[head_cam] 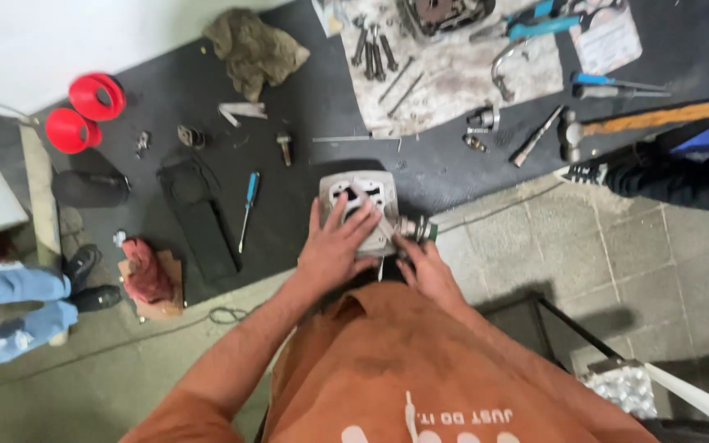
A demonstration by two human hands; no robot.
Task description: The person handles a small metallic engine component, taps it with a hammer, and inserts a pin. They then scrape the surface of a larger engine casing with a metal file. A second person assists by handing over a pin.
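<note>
A square grey metal engine part (363,194) with dark openings lies on the black floor mat (305,107) in front of me. My left hand (336,246) presses flat on top of it, fingers spread. My right hand (425,267) sits at the part's right side, gripping a small tool with a green and metal head (417,229) against its edge. My orange sleeves fill the bottom of the view.
Two red funnels (84,115), a brown rag (252,49), a blue-handled screwdriver (247,209), bolts (372,45), a hammer (642,121) and pliers lie around on the mat. Another person's jeans and black shoes (84,279) are at left; a sneaker (588,172) at right.
</note>
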